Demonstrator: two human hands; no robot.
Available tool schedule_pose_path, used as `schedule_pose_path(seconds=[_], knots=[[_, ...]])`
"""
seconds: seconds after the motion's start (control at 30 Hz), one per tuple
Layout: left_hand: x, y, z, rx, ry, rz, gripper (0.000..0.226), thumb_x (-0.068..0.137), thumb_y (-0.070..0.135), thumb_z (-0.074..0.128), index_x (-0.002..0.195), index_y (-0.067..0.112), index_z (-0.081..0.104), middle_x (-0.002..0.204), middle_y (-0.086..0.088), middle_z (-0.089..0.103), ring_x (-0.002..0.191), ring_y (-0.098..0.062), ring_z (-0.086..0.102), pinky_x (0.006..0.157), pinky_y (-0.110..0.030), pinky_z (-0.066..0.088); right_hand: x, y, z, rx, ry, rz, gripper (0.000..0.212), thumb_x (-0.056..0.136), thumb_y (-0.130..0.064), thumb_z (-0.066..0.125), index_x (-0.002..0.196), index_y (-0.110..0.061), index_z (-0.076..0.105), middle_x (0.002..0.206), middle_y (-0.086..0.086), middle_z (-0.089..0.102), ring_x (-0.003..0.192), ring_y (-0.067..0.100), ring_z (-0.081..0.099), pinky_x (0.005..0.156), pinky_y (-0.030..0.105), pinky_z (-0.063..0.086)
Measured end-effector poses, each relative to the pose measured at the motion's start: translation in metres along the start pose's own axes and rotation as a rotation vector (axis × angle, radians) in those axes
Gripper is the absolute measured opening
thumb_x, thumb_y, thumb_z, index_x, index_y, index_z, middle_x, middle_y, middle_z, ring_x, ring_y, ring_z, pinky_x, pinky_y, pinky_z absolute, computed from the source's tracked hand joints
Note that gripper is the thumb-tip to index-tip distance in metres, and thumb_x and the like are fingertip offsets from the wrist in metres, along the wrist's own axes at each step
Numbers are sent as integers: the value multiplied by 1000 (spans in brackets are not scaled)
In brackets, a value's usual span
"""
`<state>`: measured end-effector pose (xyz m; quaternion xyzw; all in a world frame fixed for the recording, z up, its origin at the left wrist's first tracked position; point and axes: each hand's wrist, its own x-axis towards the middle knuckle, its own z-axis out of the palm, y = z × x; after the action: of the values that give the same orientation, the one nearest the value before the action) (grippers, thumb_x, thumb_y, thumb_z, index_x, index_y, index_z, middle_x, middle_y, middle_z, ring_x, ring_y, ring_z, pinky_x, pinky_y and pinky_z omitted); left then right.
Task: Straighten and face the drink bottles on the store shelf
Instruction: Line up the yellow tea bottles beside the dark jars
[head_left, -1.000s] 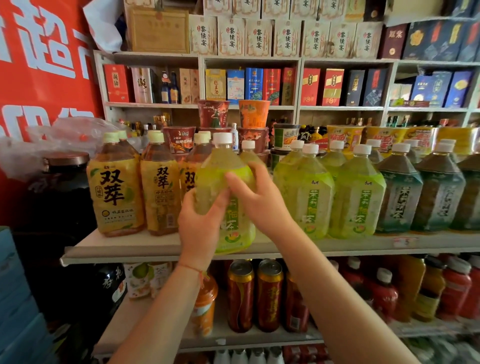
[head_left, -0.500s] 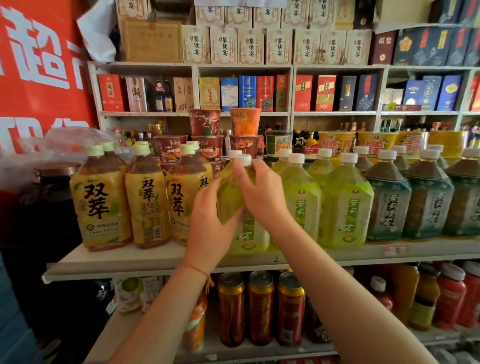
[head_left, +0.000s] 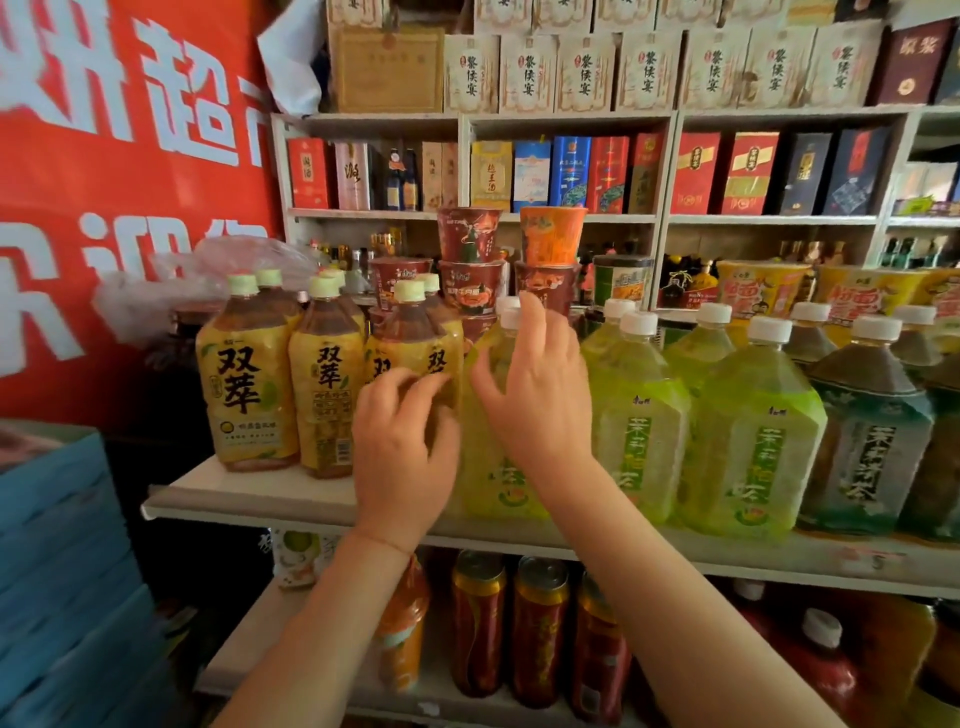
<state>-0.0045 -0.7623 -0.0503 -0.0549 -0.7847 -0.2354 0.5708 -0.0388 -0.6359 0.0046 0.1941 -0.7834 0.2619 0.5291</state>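
A pale green tea bottle (head_left: 493, 483) with a white cap stands upright on the white shelf (head_left: 249, 493), its label facing front, between the yellow-labelled tea bottles and the other green ones. My right hand (head_left: 535, 400) is spread loosely in front of its upper body, fingertips near the cap, gripping nothing. My left hand (head_left: 405, 457) hovers with loosely curled fingers by the bottle's left side, its fingertips at the label of the third yellow bottle (head_left: 415, 338). Two more yellow bottles (head_left: 249, 384) stand to the left. Green bottles (head_left: 639, 415) and dark green ones (head_left: 867, 441) line the right.
Stacked cup noodles (head_left: 470, 234) stand just behind the bottle row. Red and gold cans (head_left: 478, 623) and red-capped bottles fill the lower shelf. Blue boxes (head_left: 62, 571) are stacked at the left under a red banner (head_left: 104, 156). Boxed liquor fills the back shelves.
Both hands held the pale green bottle and moved it back into the row; now the fingers have come off it and it stands on its own.
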Motion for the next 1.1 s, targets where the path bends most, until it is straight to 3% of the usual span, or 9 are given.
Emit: schedule_pose_path(seconds=[0.13,0.27,0.43,0.5,0.57,0.7,0.87,1.0,1.1], knots=[[10,-24,-12,179,46,-37,31,86,16,65,116,9,67,124,-17,55,117,-36,50,97,-49,45,-5,-5,-1,7,47,-45,50,89,-20,60,133,2,50,132,23,51,129,38,45,107,51,40],[31,-58,-31,318,23,-47,41,83,18,68,123,12,63,139,-21,48,132,-40,40,110,-57,34,-3,-34,8,122,4,-186,40,86,-7,59,125,4,54,128,20,54,127,36,47,110,49,39],[61,-97,-44,402,-196,42,48,93,40,60,139,26,57,153,-20,40,146,-41,28,120,-63,17,25,-78,32,362,-259,128,51,94,-15,60,140,-8,39,125,2,50,117,17,48,95,23,45],[66,-113,-47,415,-270,97,51,96,50,52,144,34,51,156,-17,40,148,-39,29,120,-63,14,38,-86,49,401,-355,315,35,96,-23,60,125,-19,40,108,-9,52,100,12,54,72,15,43],[67,-123,-49,399,-296,144,52,99,55,42,148,38,44,158,-14,38,147,-36,31,121,-62,14,49,-86,64,349,-372,466,28,97,-37,59,110,-19,43,90,-11,55,81,12,58,58,22,42],[67,-140,-51,315,-258,216,50,101,44,47,150,37,42,158,-15,40,143,-34,38,122,-59,14,55,-88,81,274,-227,573,39,91,-55,61,102,-18,61,87,-6,66,77,13,65,71,38,58],[69,-145,-47,207,-237,223,45,105,42,35,149,36,47,158,-13,39,142,-31,41,125,-54,6,50,-101,56,334,-177,515,26,92,-48,64,93,-22,67,81,-8,69,73,7,65,63,27,51],[72,-142,-57,-223,-211,61,53,104,47,26,135,25,63,154,-5,45,146,-19,34,126,-44,6,59,-120,28,551,-226,493,29,94,-45,64,88,-17,70,85,5,75,79,21,73,79,41,61],[75,-133,-76,-483,-81,-52,52,102,43,30,114,13,71,133,-5,58,131,-18,47,115,-16,19,66,-137,20,637,-269,476,40,95,-45,62,90,-6,68,88,14,74,79,29,73,80,45,61]])
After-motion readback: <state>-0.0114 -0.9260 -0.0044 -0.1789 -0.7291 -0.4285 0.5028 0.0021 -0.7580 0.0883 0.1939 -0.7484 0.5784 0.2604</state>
